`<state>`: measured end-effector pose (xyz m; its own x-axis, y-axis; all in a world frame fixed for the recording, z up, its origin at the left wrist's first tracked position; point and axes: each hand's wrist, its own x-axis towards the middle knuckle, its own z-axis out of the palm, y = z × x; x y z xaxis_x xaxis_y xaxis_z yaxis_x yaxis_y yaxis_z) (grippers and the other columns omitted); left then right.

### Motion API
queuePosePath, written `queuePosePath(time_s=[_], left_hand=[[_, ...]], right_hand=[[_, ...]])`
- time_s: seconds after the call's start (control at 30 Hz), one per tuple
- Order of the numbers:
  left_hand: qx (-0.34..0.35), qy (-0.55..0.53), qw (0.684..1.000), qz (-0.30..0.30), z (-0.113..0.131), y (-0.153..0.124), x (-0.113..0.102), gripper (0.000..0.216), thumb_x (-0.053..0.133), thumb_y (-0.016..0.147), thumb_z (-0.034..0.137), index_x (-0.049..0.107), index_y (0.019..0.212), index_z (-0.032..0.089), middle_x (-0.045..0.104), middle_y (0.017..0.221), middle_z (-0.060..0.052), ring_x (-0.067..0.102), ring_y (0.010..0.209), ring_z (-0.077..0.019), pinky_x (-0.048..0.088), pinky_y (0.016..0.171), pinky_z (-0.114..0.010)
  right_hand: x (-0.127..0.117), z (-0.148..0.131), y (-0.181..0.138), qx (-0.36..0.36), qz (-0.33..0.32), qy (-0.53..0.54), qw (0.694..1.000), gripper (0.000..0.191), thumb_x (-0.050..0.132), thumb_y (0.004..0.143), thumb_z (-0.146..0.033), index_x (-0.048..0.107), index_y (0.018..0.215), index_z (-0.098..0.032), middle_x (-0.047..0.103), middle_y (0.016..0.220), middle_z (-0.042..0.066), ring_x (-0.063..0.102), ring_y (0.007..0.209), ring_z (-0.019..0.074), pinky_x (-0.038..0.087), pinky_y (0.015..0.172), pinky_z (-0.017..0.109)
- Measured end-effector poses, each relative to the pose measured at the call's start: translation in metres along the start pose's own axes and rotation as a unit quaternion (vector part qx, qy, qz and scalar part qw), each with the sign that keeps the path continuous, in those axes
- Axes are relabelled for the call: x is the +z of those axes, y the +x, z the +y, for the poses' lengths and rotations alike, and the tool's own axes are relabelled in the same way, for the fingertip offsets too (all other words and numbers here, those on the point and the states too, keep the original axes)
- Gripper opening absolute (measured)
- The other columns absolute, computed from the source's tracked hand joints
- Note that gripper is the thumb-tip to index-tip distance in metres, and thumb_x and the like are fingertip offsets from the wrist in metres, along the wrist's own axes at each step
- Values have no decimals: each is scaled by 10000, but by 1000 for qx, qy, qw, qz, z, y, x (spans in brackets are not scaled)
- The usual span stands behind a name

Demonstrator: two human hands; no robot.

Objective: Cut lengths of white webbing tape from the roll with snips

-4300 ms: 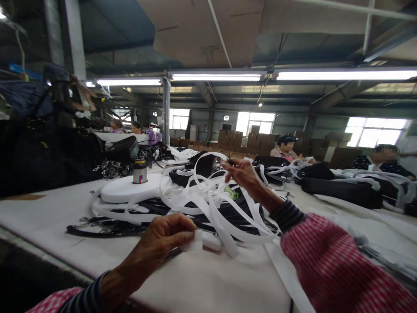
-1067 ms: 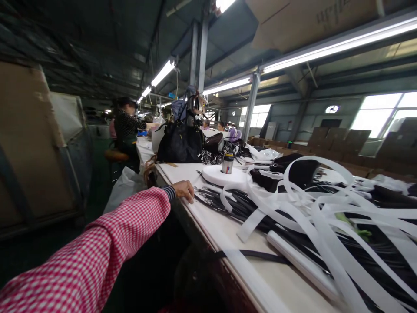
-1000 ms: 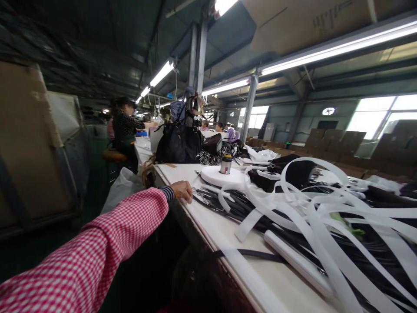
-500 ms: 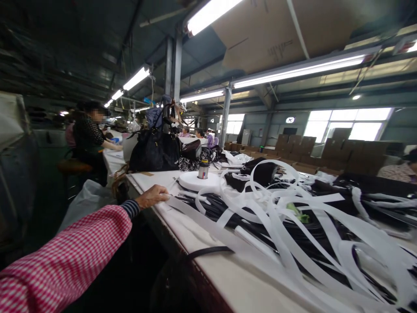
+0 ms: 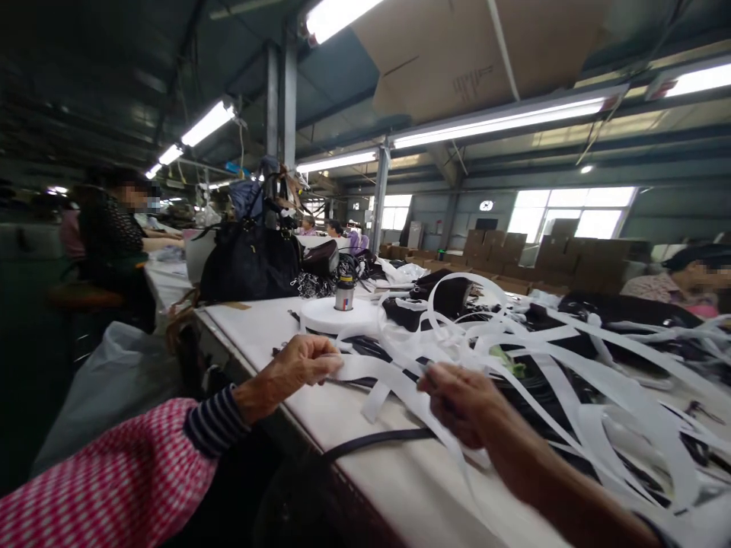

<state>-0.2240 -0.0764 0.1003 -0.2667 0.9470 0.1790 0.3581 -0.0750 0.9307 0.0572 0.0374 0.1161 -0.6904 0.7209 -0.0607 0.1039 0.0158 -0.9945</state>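
My left hand (image 5: 297, 371) pinches the end of a white flat strip (image 5: 380, 371) near the table's left edge. From there the strip runs right, below my right hand (image 5: 465, 403). Its fingers are curled closed and slightly blurred; what they hold, if anything, cannot be made out. Under and around the hands lie tangled loops of white strip (image 5: 563, 380) over a heap of black straps (image 5: 548, 403). One black strap (image 5: 377, 439) crosses the table edge in front of me.
A flat white roll (image 5: 317, 316) lies beyond my left hand, with a small can (image 5: 344, 295) on it. A black handbag (image 5: 245, 262) stands at the table's far left corner. Co-workers sit left (image 5: 114, 228) and right (image 5: 679, 281). Cardboard boxes (image 5: 576, 259) are stacked behind.
My right hand has come into view from the lower right, beside the strip. My left hand, still pinching the strip's end, has shifted right and nearer. The camera view has turned slightly right.
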Motion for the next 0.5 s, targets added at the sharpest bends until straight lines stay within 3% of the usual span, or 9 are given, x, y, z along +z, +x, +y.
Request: queuePosePath(time_s=[0.07,0.17,0.37,0.5], left_hand=[[0,-43,999,15,11,-12,21,330,754,727,484,695,775,164,656,693,-19,447,577,-123,314,554,-258],[-20,-98,995,21,23,-30,52,343,764,708,506,705,751,171,675,701,-28,421,532,-108,291,518,-258],[-42,-165,985,36,23,-45,89,365,852,632,503,708,735,184,635,668,-1,474,526,-113,349,527,-263],[-34,-160,986,40,11,-48,97,358,818,724,528,730,787,186,644,690,-8,513,578,-127,383,590,-273]], right_hand=[[36,36,-15,29,-48,22,998,711,615,766,-868,602,901,-171,442,476,-63,256,364,51,162,346,182],[71,70,-36,8,-45,67,997,767,483,824,-910,609,952,-164,437,486,-57,271,370,67,204,356,200],[80,67,-60,-3,18,150,988,673,611,798,-839,577,937,-181,468,525,-58,302,398,64,251,381,188],[82,64,-62,6,32,187,982,661,653,778,-826,548,927,-191,432,516,-81,254,390,44,216,371,170]])
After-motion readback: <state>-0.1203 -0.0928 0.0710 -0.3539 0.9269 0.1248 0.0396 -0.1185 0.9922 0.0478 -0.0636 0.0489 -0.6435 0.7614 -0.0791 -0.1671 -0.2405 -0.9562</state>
